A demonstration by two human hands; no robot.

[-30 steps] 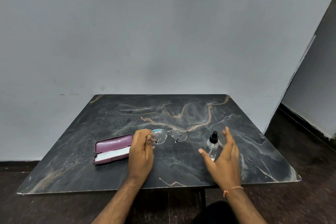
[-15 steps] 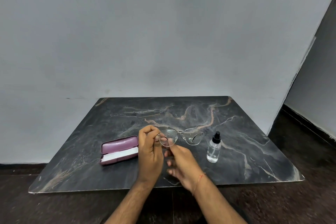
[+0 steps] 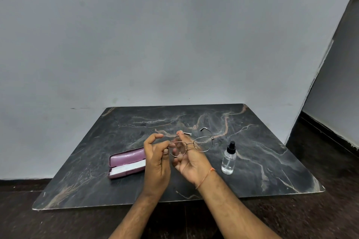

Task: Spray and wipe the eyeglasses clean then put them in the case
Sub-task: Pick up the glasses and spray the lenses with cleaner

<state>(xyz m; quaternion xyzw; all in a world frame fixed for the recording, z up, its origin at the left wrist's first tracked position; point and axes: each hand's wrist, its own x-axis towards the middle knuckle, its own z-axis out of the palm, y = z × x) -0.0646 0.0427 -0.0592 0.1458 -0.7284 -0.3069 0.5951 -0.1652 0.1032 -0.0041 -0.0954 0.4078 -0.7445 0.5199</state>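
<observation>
Thin metal-framed eyeglasses [image 3: 203, 142] are held up above the dark marble table [image 3: 262, 153], temples unfolded and pointing away from me. My left hand [image 3: 156, 161] pinches the frame at the left lens edge. My right hand [image 3: 189, 158] is cupped behind the left lens, with its fingers touching the lens and the left temple. A clear spray bottle [image 3: 229, 159] with a black cap stands upright to the right of my hands. The pink eyeglass case [image 3: 126, 163] lies open to the left, partly hidden by my left hand.
The table stands against a grey wall [image 3: 174, 44]. A dark floor [image 3: 330, 209] surrounds the table's front and right edges. A thread bracelet [image 3: 206, 176] sits on my right wrist.
My right hand left the spot near the spray bottle and came in to the left lens. The glasses rose slightly and turned, and the view shifted a little.
</observation>
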